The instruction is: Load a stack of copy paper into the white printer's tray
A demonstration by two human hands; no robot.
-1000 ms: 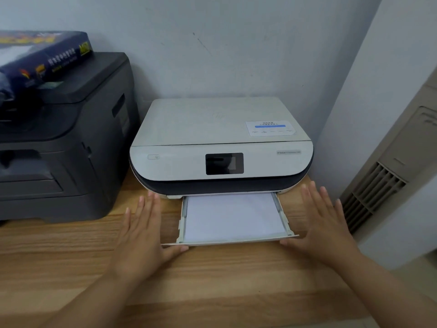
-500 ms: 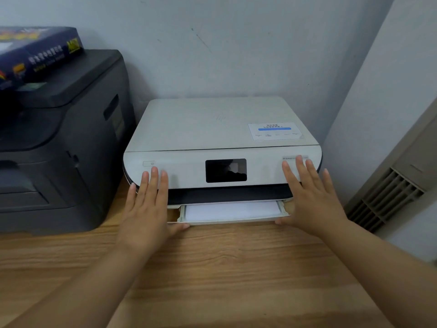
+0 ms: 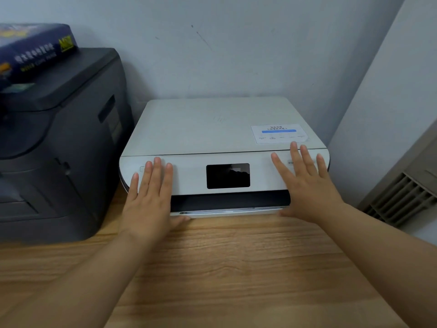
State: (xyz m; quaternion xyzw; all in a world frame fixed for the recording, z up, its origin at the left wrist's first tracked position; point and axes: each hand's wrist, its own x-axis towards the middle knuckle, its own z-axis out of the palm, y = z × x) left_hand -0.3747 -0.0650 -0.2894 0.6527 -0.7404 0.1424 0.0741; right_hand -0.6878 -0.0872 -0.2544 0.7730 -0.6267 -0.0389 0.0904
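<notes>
Wood desk (image 3: 236,268) against a pale wall, w/ the white printer (image 3: 212,129) beside a dark printer (image 3: 59,150) that carries a blue paper ream (image 3: 30,50). Tray (image 3: 227,212) sits nearly flush in the front slot; paper inside prob. hidden. Left hand (image 3: 149,197) and right hand (image 3: 305,185) lie flat, fingers spread, thumbs at the tray's edge, gripping nothing.

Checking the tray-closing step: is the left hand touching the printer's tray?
Touching. The head view shows the left hand with its thumb pressed against the tray front edge.
</notes>
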